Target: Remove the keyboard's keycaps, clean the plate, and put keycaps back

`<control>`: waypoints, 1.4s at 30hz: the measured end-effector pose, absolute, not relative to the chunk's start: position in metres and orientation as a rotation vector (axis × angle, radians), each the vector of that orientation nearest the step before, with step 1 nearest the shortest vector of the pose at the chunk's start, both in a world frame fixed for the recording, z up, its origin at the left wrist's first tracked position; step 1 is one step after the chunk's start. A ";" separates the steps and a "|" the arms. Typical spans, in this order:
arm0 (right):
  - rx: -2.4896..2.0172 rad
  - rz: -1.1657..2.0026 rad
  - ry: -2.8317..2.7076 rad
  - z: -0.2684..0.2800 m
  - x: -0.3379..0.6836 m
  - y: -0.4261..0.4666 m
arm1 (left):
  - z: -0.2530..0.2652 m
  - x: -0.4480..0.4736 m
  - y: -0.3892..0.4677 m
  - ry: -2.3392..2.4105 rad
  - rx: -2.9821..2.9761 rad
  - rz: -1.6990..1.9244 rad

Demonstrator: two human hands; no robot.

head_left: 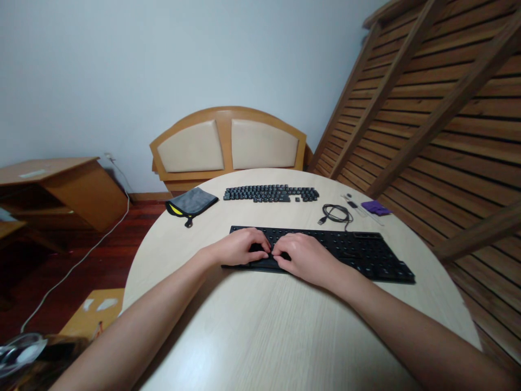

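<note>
A black keyboard (366,251) lies flat on the round pale table (264,326), its long side facing me. My left hand (240,247) rests over the keyboard's left part, fingers curled and thumb and forefinger pinched close together. Just to its right, my right hand (305,253) is bent over the keys in a similar pinch. The fingertips of both hands nearly meet at one spot; anything between them is too small or hidden to make out. Behind the keyboard, loose black keycaps (260,193) are laid out in rows, with a gap toward the right end.
A coiled black USB cable (337,213) lies behind the keyboard. Small tools (353,205) and a folded purple cloth (375,208) are at the far right. A grey cloth with yellow lining (193,202) lies far left. A wooden headboard (228,114) stands beyond the table.
</note>
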State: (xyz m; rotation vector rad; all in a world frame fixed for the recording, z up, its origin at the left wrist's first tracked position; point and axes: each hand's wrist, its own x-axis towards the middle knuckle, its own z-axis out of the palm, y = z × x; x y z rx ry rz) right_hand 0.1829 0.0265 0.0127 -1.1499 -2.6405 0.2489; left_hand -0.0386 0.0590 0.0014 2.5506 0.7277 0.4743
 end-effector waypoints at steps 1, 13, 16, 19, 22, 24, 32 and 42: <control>-1.161 0.233 -2.641 0.013 0.183 0.026 | 0.002 -0.038 0.059 0.731 2.545 0.478; -1.195 0.103 -2.719 0.013 0.176 0.021 | 0.000 -0.038 0.060 0.743 2.542 0.481; -1.231 0.311 -2.617 0.014 0.179 0.024 | -0.001 -0.038 0.061 0.736 2.544 0.472; -1.207 0.309 -2.643 0.015 0.181 0.027 | 0.000 -0.038 0.061 0.729 2.551 0.462; -1.178 0.186 -2.751 0.017 0.179 0.026 | 0.001 -0.037 0.060 0.729 2.551 0.466; -1.169 0.122 -2.802 0.020 0.177 0.024 | 0.003 -0.037 0.059 0.733 2.548 0.465; -1.242 0.305 -2.644 0.019 0.178 0.024 | 0.002 -0.037 0.059 0.741 2.545 0.452; -1.084 0.238 -2.752 0.017 0.183 0.029 | 0.005 -0.038 0.058 0.771 2.537 0.446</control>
